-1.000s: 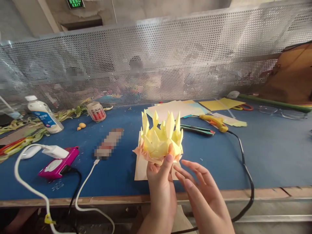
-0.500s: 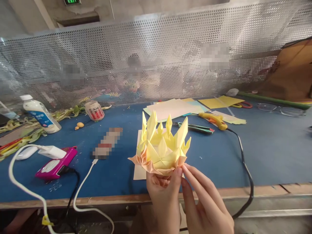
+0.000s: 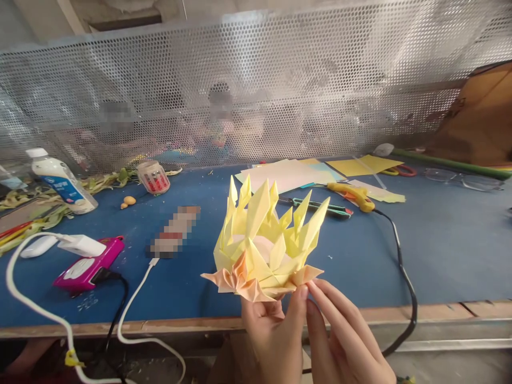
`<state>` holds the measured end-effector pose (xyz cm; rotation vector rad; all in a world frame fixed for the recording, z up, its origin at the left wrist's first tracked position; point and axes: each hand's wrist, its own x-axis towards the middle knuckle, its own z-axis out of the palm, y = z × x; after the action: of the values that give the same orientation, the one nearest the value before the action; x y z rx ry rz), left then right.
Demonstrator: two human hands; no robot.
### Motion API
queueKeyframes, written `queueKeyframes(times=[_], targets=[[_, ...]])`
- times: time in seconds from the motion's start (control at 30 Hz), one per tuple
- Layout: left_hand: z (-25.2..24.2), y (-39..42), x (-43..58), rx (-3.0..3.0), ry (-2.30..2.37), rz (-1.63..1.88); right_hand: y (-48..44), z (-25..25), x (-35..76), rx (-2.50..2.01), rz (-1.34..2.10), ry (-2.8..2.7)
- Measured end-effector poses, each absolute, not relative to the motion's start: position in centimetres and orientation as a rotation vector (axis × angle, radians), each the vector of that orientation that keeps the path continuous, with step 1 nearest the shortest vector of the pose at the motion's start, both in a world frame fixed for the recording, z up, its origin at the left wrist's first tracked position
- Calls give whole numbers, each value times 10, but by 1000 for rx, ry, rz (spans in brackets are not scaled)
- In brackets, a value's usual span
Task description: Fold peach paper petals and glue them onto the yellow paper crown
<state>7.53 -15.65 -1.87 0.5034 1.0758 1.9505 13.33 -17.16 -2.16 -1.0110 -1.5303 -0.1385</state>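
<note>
A folded paper crown (image 3: 260, 240), pale yellow with upright points and pinkish-orange folded pieces along its lower front, is held up over the front of the table. From below, my left hand (image 3: 276, 330) grips its base, thumb against the lower right of the rim and the other fingers partly hidden underneath. My right hand (image 3: 344, 330) pinches an orange paper piece (image 3: 306, 274) at the rim's right corner, its fingertips close to the left thumb.
Behind lie paper sheets (image 3: 286, 175), green-handled pliers (image 3: 322, 206) and a yellow glue gun (image 3: 356, 196) with a black cord. To the left are a bottle (image 3: 62, 184), a jar (image 3: 153, 177), a magenta power block (image 3: 90, 266) and white cables. Perforated mesh (image 3: 256, 106) borders the back.
The crown has come nearer and tipped, showing more of its inside and its points spread wider. Both hands have shifted slightly right and down, keeping their hold. The view has moved a little.
</note>
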Motion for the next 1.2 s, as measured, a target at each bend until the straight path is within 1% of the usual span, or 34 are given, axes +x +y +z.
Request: queueKeyframes(times=[0.17,0.37,0.53,0.67,0.77,0.8,0.87,0.9,0.97,1.03,1.1,1.2], targets=[[-31,-160,77,582,1135,1922,-174,-24,136,-1021,-151,-1502],[-29,-165,74,634,1219,1839,-174,-24,135,-1033,-135,-1497],[-25,-164,76,626,1179,1869,-176,-25,136,-1074,-112,-1481],[-24,-157,70,751,1164,1958,-174,-23,143,-1067,-60,-1575],[-22,-150,54,938,1128,2037,-162,-9,163,-1090,-11,-1723],[-21,-148,48,999,1120,2021,-154,-1,173,-1116,-52,-1714],[-18,-146,35,1053,1150,1978,-131,20,197,-1207,-159,-1647],[-17,-145,29,1074,1166,1952,-115,32,211,-1352,-179,-1625],[-14,-144,21,1137,1199,1909,-76,56,236,-1807,-204,-1593],[-12,-144,17,1200,1232,1883,-31,76,257,-1952,-181,-1617],[-11,-143,17,1224,1274,1868,12,85,271,-2103,-94,-1641],[-8,-141,20,1233,1324,1825,58,77,284,-2317,5,-1579]])
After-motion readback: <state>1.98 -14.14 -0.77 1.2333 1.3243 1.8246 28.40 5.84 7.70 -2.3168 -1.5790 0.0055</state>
